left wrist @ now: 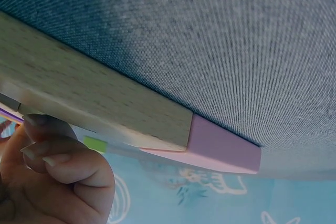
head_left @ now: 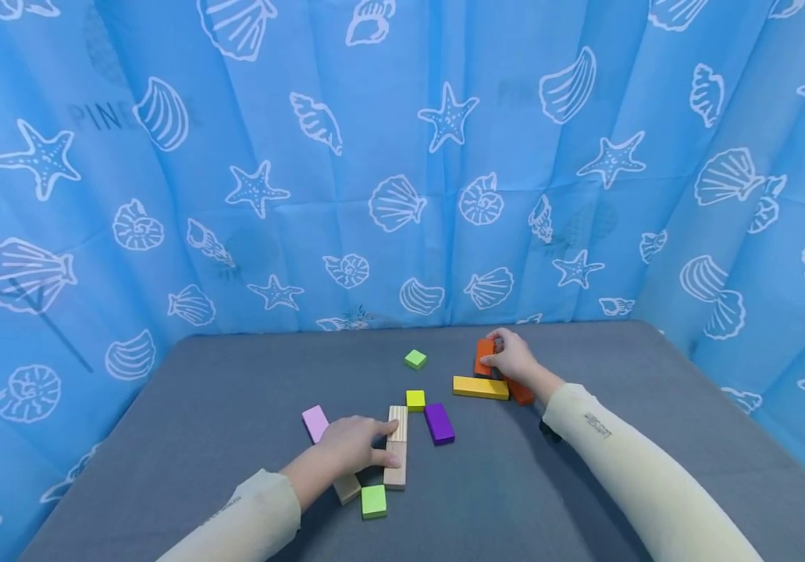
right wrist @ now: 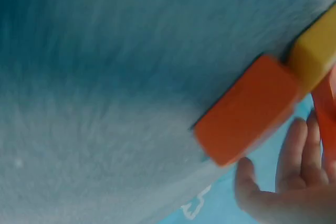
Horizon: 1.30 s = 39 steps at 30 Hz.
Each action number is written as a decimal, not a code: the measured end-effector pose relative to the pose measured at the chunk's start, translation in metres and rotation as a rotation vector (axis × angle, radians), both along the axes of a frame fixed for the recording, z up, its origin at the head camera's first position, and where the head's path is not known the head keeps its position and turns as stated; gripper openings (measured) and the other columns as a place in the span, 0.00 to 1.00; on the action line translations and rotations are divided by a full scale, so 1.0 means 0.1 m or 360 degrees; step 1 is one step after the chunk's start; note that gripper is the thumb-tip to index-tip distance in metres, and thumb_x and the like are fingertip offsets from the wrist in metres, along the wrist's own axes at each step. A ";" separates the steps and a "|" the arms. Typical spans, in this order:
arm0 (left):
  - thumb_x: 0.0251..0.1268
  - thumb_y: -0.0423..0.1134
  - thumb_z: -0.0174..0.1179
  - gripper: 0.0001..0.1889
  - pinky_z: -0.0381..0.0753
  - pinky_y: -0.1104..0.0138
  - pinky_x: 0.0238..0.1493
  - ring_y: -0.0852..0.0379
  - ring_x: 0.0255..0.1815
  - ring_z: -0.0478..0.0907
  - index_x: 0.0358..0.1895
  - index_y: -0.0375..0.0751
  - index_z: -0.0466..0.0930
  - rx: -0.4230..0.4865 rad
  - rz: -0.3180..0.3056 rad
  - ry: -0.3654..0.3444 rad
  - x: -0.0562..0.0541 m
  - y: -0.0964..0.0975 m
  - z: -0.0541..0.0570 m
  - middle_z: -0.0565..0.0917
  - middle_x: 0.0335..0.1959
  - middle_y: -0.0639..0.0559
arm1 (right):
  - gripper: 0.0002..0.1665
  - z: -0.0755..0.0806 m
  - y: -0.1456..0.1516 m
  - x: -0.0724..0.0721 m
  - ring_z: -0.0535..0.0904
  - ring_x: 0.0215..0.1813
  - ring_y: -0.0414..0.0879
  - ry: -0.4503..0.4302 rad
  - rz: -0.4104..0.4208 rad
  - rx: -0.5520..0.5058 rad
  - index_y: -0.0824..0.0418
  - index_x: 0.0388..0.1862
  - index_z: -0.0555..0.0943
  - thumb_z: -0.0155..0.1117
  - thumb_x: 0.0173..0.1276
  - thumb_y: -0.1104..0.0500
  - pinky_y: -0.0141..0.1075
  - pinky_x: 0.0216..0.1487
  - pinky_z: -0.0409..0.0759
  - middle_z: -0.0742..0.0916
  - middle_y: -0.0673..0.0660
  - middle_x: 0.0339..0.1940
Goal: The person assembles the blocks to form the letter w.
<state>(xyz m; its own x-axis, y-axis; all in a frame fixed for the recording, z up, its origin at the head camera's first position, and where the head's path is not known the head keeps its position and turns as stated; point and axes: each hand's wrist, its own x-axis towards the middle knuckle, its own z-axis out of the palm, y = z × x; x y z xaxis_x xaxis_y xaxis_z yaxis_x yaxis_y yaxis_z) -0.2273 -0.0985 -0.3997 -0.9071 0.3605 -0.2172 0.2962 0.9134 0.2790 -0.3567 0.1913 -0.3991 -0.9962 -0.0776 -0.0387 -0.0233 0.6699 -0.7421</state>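
Note:
My left hand [head_left: 349,445] reaches over two plain wooden blocks [head_left: 398,429] lying end to end, index finger and thumb touching them. Its other fingers [left wrist: 79,166] are bent in the left wrist view. Under this hand another wooden block [left wrist: 94,87] lies against a pink block [left wrist: 226,145]. At the back right, my right hand [head_left: 517,359] pinches an orange block [head_left: 484,357] between thumb and fingers. Whether that block touches the table cannot be told. Below the right hand lie a yellow-orange block [head_left: 479,387] and a red-orange block [right wrist: 247,111], their ends touching.
Between the hands are a purple block [head_left: 439,424] and a small yellow block [head_left: 415,400]. One green block [head_left: 415,359] lies farther back, another green block [head_left: 374,501] near the left hand. A blue shell-patterned curtain [head_left: 346,195] hangs behind the grey table [head_left: 247,390].

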 end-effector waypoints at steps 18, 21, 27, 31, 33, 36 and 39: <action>0.56 0.60 0.66 0.35 0.76 0.49 0.54 0.44 0.60 0.75 0.68 0.56 0.73 0.0008 -0.0002 0.0002 0.02 -0.03 0.00 0.78 0.61 0.44 | 0.26 0.22 -0.05 0.66 0.75 0.36 0.49 -0.0078 0.0244 -0.0366 0.71 0.63 0.71 0.64 0.67 0.67 0.42 0.38 0.81 0.78 0.62 0.39; 0.56 0.60 0.66 0.35 0.75 0.49 0.55 0.44 0.61 0.75 0.68 0.56 0.73 0.0009 -0.0001 -0.0002 0.02 -0.02 0.00 0.78 0.61 0.44 | 0.26 0.19 -0.06 0.77 0.75 0.37 0.49 -0.0125 0.0344 -0.0407 0.71 0.62 0.72 0.65 0.66 0.68 0.41 0.38 0.81 0.78 0.61 0.39; 0.56 0.60 0.66 0.35 0.75 0.48 0.55 0.43 0.61 0.75 0.68 0.55 0.73 0.0012 -0.0004 -0.0003 0.02 -0.02 -0.01 0.78 0.61 0.44 | 0.26 0.10 -0.08 0.98 0.76 0.36 0.47 -0.0273 0.0583 -0.0468 0.72 0.60 0.72 0.66 0.65 0.67 0.41 0.39 0.82 0.78 0.58 0.37; 0.57 0.59 0.66 0.34 0.75 0.48 0.55 0.43 0.61 0.75 0.68 0.55 0.73 0.0024 -0.0002 -0.0004 0.02 -0.02 -0.01 0.78 0.62 0.43 | 0.23 0.05 -0.10 1.08 0.77 0.36 0.47 -0.0367 0.0668 -0.0487 0.70 0.58 0.74 0.66 0.65 0.67 0.40 0.39 0.82 0.78 0.57 0.36; 0.57 0.59 0.66 0.34 0.75 0.48 0.55 0.43 0.61 0.75 0.68 0.55 0.73 0.0023 -0.0004 0.0001 0.02 -0.02 -0.01 0.78 0.61 0.43 | 0.22 0.04 -0.10 1.11 0.77 0.34 0.47 -0.0402 0.0702 -0.0479 0.69 0.57 0.75 0.66 0.65 0.67 0.40 0.39 0.82 0.78 0.57 0.35; 0.57 0.59 0.66 0.34 0.75 0.49 0.54 0.43 0.61 0.75 0.68 0.55 0.73 0.0016 -0.0015 0.0012 0.02 -0.01 -0.01 0.78 0.61 0.43 | 0.20 0.01 -0.12 1.16 0.76 0.33 0.46 -0.0431 0.0764 -0.0442 0.68 0.55 0.76 0.66 0.64 0.68 0.38 0.37 0.80 0.78 0.56 0.33; 0.56 0.59 0.66 0.34 0.76 0.49 0.54 0.43 0.60 0.75 0.68 0.55 0.73 0.0010 -0.0019 0.0019 0.02 0.00 0.00 0.78 0.61 0.43 | 0.19 0.01 -0.14 1.18 0.75 0.33 0.46 -0.0430 0.0832 -0.0381 0.67 0.53 0.77 0.67 0.64 0.68 0.37 0.35 0.77 0.78 0.54 0.31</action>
